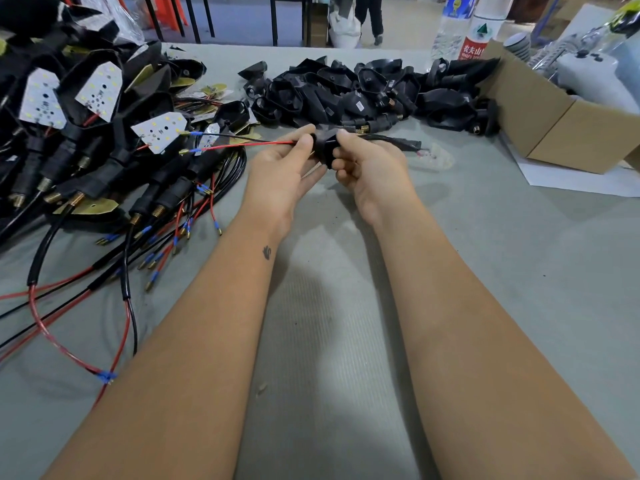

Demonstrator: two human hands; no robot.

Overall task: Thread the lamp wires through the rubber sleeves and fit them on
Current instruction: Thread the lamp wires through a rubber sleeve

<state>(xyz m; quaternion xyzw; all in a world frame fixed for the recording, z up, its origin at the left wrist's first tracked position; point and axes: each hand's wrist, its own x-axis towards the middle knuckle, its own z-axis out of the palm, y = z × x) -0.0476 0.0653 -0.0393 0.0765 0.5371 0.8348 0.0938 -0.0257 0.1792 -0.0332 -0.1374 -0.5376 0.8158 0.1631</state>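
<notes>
Rubber sleeve, black and stubby, sits between the person's two hands, held up just above the grey bench near its middle. The left hand pinches at the sleeve's left end, thumb on top and fingers curled beneath, so its grip is clamped where the wires enter. The right hand has its fingers curled round the sleeve's right side, its grip closed on the rubber too. A red wire and a black wire run out leftward from the left hand, almost level, each ending in a blue collar with a brass tip. To the right of the right hand a black cable trails away over the bench, ending beside a pale lamp board lying flat.

On the left of the bench lies a heap of finished lamps, white LED boards in black housings with sleeves and brass fittings, their red and black leads spilling towards the near edge. Further back, beyond the hands, sits a pile of loose black sleeves. An open cardboard box stands at the right, and two plastic water bottles stand behind the pile.
</notes>
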